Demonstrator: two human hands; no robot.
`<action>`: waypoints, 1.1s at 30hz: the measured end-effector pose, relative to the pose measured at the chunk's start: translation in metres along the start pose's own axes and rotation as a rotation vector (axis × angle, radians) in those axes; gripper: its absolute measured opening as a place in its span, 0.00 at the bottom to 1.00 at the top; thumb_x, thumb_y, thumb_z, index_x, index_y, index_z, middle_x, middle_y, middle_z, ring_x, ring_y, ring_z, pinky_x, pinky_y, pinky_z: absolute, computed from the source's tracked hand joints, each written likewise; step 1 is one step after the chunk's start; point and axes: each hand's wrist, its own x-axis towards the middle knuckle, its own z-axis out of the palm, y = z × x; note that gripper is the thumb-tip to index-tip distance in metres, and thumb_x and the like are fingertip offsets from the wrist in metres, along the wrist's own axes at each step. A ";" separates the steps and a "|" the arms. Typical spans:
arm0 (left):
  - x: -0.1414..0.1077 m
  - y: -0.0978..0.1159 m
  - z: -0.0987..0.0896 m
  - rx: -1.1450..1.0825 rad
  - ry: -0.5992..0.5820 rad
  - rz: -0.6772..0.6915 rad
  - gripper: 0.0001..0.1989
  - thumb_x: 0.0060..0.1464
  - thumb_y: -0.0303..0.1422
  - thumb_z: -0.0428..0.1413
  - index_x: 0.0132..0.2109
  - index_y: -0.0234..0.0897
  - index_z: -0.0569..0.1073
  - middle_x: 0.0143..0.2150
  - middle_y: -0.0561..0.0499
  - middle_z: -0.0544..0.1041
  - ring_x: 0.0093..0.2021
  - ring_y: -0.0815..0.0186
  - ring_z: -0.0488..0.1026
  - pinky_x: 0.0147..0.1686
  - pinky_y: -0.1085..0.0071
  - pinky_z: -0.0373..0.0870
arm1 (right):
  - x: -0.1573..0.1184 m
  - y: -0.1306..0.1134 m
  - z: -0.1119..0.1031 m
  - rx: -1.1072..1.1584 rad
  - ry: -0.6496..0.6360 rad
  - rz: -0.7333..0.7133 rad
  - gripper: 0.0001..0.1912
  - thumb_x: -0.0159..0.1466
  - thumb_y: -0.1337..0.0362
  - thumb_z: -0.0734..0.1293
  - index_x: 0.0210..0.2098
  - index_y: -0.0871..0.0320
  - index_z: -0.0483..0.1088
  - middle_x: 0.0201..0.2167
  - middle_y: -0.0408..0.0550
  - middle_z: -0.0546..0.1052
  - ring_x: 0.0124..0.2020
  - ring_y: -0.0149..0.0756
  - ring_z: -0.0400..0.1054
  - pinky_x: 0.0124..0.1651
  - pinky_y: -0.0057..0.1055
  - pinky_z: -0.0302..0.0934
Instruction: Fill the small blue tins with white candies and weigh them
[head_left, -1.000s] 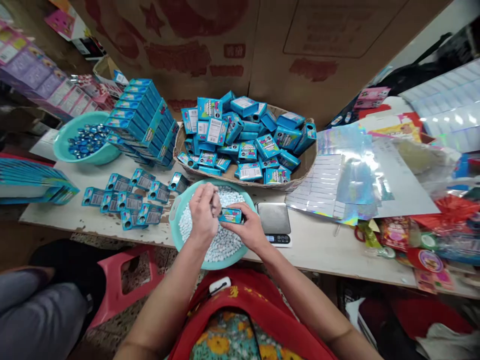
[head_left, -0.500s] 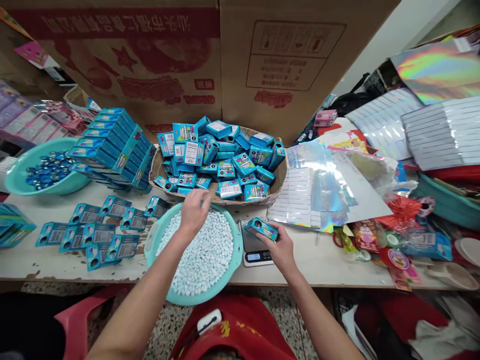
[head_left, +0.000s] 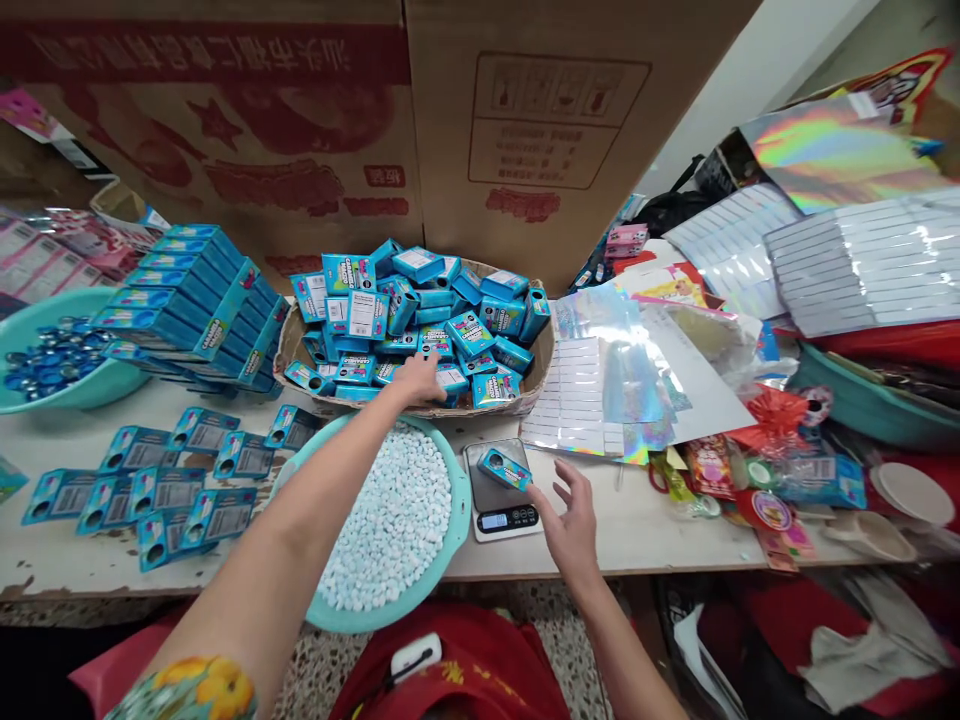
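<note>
My left hand reaches over the front rim of a cut-down carton, fingers stretched toward the small blue candy boxes heaped inside. Whether a fingertip touches a box is hard to see. A single blue candy box lies on a digital kitchen scale. Beside it my right hand is open, fingers spread, with the thumb tip close to the box's right end. Below my left forearm stands a turquoise basin of small pale blue and white candies.
Several blue boxes with round holes lie at left, before a stack of blue boxes. A second basin holds shiny blue pieces. A big cardboard box stands behind. Holographic sheets and packets lie at right.
My left hand has moved from above the candies up to the carton of boxes. My right hand has let go of the blue box, which now rests on the scale. The view has shifted slightly.
</note>
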 end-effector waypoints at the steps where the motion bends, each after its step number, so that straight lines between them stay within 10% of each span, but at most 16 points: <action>1: -0.010 -0.006 -0.010 -0.077 0.032 0.037 0.46 0.36 0.41 0.63 0.62 0.37 0.56 0.58 0.36 0.62 0.58 0.44 0.60 0.52 0.54 0.61 | 0.000 -0.005 -0.005 0.008 0.037 -0.011 0.26 0.58 0.55 0.68 0.54 0.55 0.62 0.53 0.54 0.65 0.55 0.44 0.61 0.52 0.45 0.64; 7: -0.111 -0.036 -0.029 -1.119 -0.005 0.371 0.39 0.38 0.39 0.64 0.59 0.41 0.61 0.58 0.42 0.65 0.58 0.52 0.62 0.55 0.58 0.59 | 0.005 -0.043 -0.004 0.161 0.016 -0.053 0.21 0.59 0.58 0.69 0.50 0.54 0.65 0.50 0.52 0.68 0.51 0.42 0.65 0.53 0.47 0.63; 11: -0.177 -0.016 0.020 -1.773 -0.225 0.430 0.36 0.40 0.40 0.62 0.57 0.34 0.65 0.52 0.40 0.71 0.53 0.49 0.68 0.52 0.56 0.62 | 0.004 -0.075 0.015 0.448 -0.248 0.008 0.30 0.55 0.56 0.73 0.54 0.50 0.61 0.56 0.52 0.66 0.56 0.44 0.62 0.56 0.46 0.60; 14: -0.209 0.009 0.064 -1.974 -0.434 0.332 0.32 0.41 0.39 0.62 0.54 0.31 0.69 0.48 0.39 0.74 0.47 0.51 0.72 0.50 0.58 0.65 | -0.003 -0.089 0.029 0.624 -0.488 0.053 0.47 0.45 0.51 0.77 0.59 0.49 0.56 0.59 0.54 0.65 0.59 0.48 0.61 0.56 0.44 0.61; 17: -0.226 0.027 0.094 -2.063 -0.506 0.171 0.30 0.43 0.44 0.60 0.52 0.31 0.71 0.46 0.39 0.75 0.42 0.55 0.74 0.44 0.60 0.69 | -0.019 -0.091 0.036 0.644 -0.568 0.195 0.43 0.44 0.51 0.77 0.56 0.53 0.62 0.50 0.52 0.73 0.49 0.48 0.69 0.49 0.42 0.66; 22: -0.229 0.007 0.100 -1.567 -0.427 0.069 0.31 0.54 0.56 0.45 0.47 0.33 0.74 0.42 0.38 0.76 0.39 0.55 0.74 0.40 0.57 0.71 | -0.031 -0.074 0.018 0.687 -0.341 0.528 0.26 0.48 0.58 0.76 0.44 0.56 0.70 0.37 0.46 0.78 0.36 0.40 0.73 0.42 0.37 0.68; 27: -0.217 -0.069 0.117 -0.576 0.580 -0.250 0.24 0.56 0.47 0.49 0.50 0.32 0.71 0.52 0.37 0.70 0.57 0.52 0.62 0.59 0.55 0.54 | -0.007 -0.020 -0.040 0.897 0.044 0.898 0.10 0.59 0.62 0.66 0.41 0.55 0.70 0.34 0.44 0.79 0.34 0.36 0.74 0.38 0.37 0.71; 33: -0.194 -0.105 0.158 -0.144 0.606 -0.357 0.26 0.57 0.48 0.48 0.53 0.31 0.69 0.52 0.34 0.67 0.56 0.46 0.60 0.54 0.52 0.55 | 0.012 0.060 -0.061 1.079 0.118 1.358 0.08 0.63 0.65 0.60 0.38 0.59 0.69 0.31 0.49 0.77 0.32 0.34 0.73 0.26 0.28 0.70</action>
